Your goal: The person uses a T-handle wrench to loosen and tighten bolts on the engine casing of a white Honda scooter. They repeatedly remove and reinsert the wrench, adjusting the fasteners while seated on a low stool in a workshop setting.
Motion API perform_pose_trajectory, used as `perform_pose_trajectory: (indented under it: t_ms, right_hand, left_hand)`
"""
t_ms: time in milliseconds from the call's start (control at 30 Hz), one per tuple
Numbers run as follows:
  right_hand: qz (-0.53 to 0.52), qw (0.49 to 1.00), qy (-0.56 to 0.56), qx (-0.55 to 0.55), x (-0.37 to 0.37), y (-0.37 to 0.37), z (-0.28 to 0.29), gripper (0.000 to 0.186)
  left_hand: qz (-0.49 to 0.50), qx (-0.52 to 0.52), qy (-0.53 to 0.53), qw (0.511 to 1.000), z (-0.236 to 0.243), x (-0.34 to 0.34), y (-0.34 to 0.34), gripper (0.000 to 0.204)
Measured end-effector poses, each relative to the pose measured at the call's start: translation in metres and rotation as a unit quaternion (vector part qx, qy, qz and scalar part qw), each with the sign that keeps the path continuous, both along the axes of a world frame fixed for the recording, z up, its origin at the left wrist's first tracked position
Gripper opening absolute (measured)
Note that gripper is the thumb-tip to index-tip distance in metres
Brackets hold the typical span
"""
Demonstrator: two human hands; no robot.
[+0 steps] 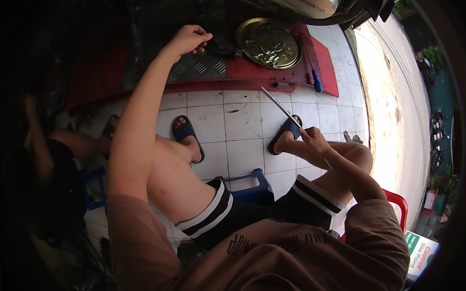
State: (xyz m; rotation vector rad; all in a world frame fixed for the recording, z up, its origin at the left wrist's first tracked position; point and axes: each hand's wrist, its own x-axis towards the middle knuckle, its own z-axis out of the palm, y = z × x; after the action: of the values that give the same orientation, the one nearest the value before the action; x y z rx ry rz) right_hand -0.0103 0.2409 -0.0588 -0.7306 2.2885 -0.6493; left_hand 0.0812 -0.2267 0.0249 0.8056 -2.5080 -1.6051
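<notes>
My left hand (188,40) reaches out over the dark tread-plate part of a red platform (325,65). Its fingers are curled and pinched together beside a dark curved part; whatever they hold, if anything, cannot be made out. Lower down and to the right, my right hand (313,139) grips a long thin metal rod tool (279,105), maybe a wrench. The rod slants up and left, its far tip just short of the platform's front edge. A short end of it shows behind the hand.
On the platform are a round gold-coloured tray (255,34) holding several small metal pieces and a blue-handled screwdriver (317,81). A vehicle part (310,7) overhangs the back. A blue plastic stool (259,186) is beneath me. Another person (43,155) sits at left.
</notes>
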Motion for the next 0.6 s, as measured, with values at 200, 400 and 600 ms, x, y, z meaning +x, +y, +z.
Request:
perform_pose_trajectory:
  t_ms: [200, 400, 600]
  right_hand:
    - [-0.064, 0.995, -0.019, 0.077, 0.009, 0.008, 0.006, 0.064]
    - [0.014, 0.998, 0.039, -0.056, -0.002, 0.001, 0.006, 0.06]
    - [0.155, 0.985, 0.023, -0.079, -0.05, -0.061, 0.075, 0.06]
  left_hand:
    - [0.005, -0.014, -0.013, 1.0, -0.002, 0.004, -0.004, 0.023]
    - [-0.012, -0.023, -0.003, 1.0, 0.002, 0.003, 0.001, 0.023]
    - [-0.009, 0.002, 0.023, 1.0, 0.006, 0.011, -0.008, 0.025]
